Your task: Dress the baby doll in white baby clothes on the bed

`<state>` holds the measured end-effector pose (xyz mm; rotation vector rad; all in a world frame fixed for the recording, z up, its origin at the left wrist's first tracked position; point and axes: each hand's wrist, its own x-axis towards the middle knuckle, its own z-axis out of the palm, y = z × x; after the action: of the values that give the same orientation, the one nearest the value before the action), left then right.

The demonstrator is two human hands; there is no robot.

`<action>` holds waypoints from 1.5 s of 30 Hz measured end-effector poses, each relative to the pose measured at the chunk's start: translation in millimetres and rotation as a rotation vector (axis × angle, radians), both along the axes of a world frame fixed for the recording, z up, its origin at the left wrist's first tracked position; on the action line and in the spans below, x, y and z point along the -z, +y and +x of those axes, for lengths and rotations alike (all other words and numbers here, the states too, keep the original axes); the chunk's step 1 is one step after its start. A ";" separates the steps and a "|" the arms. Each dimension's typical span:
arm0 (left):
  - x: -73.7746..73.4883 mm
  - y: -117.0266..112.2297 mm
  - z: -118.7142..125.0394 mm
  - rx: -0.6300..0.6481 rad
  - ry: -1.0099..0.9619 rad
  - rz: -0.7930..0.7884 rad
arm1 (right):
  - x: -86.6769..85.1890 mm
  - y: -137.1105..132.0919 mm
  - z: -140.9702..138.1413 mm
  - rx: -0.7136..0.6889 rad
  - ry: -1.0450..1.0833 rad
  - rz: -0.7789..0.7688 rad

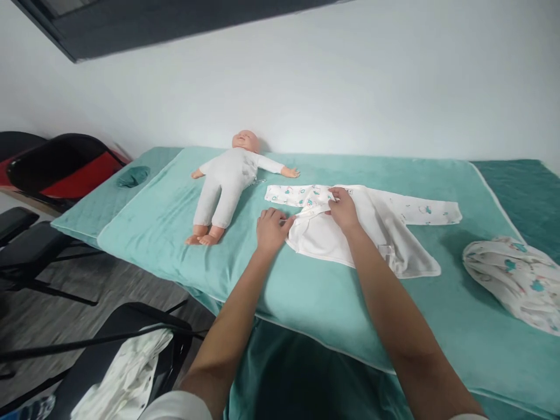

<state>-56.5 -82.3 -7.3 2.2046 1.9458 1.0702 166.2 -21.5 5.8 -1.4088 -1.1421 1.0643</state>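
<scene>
A white baby shirt (328,236) with long sleeves patterned in teal lies spread on the green bed cover, its front partly opened out. My left hand (272,228) is at the shirt's left edge, thumb and forefinger pinched on the cloth border. Near the neckline my right hand (343,211) pinches the fabric beside the left sleeve (286,194). The right sleeve (431,211) stretches out flat to the right. To the left of the shirt a baby doll (230,175) in a white outfit lies on its back, arms spread, touched by neither hand.
A bundled patterned cloth (514,280) sits at the bed's right. The padded bed (175,224) stands against a white wall and has a face hole (133,177). Black chairs (65,163) stand at left; the near one (126,326) holds white clothing (126,373).
</scene>
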 end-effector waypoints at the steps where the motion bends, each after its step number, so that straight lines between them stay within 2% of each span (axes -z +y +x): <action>1: -0.3 -7.2 3.9 0.000 -0.038 -0.006 | -1.5 -0.8 1.3 -0.001 -0.001 -0.001; 4: -0.4 -29.7 17.9 0.043 -0.200 -0.032 | -5.0 -1.8 5.1 -0.010 0.008 -0.005; 6: 1.0 -43.4 27.5 0.067 -0.240 -0.009 | -5.6 -1.4 7.4 -0.008 0.016 -0.009; 9: 4.6 -56.2 37.1 -0.020 -0.156 0.043 | -3.7 0.2 11.2 0.016 0.024 -0.018; 11: 6.4 -59.2 39.4 -0.100 -0.110 0.009 | -1.3 1.6 13.5 0.024 0.025 -0.023; 13: 6.6 -60.6 40.3 -0.108 -0.103 -0.011 | 0.9 3.0 14.9 0.006 0.015 -0.024; 15: 5.5 -62.9 42.3 -0.053 -0.083 0.048 | 2.2 4.0 14.6 -0.036 -0.062 -0.003; 18: 3.4 -68.2 48.3 0.101 0.038 0.156 | 2.9 4.1 11.6 -0.075 -0.208 0.058; 22: 2.3 -71.2 54.8 0.266 0.164 0.104 | 4.0 4.1 9.4 -0.061 -0.345 0.131; 27: 2.9 -67.6 54.8 0.311 0.210 -0.012 | 4.5 7.7 14.3 0.003 -0.385 0.226; 32: 3.9 -65.6 55.3 0.300 0.154 -0.055 | 5.0 8.4 17.3 -0.013 -0.430 0.142; 36: 5.0 -65.4 53.4 0.215 -0.034 -0.068 | 6.2 9.9 20.1 0.011 -0.267 0.098; 40: 5.8 -62.4 49.4 -0.028 -0.476 -0.093 | 2.5 9.4 18.9 -0.003 -0.140 0.055; 43: 7.6 -59.0 47.2 -0.131 -0.794 -0.100 | -3.0 4.5 11.8 -0.198 0.153 0.103; 45: 9.2 -57.1 45.7 -0.174 -0.866 -0.033 | -4.7 0.7 6.1 -0.353 0.273 0.134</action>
<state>-10.8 -139.4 -16.5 1.2012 1.7006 1.6213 172.3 -20.8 10.5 -0.9418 -1.2587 1.3532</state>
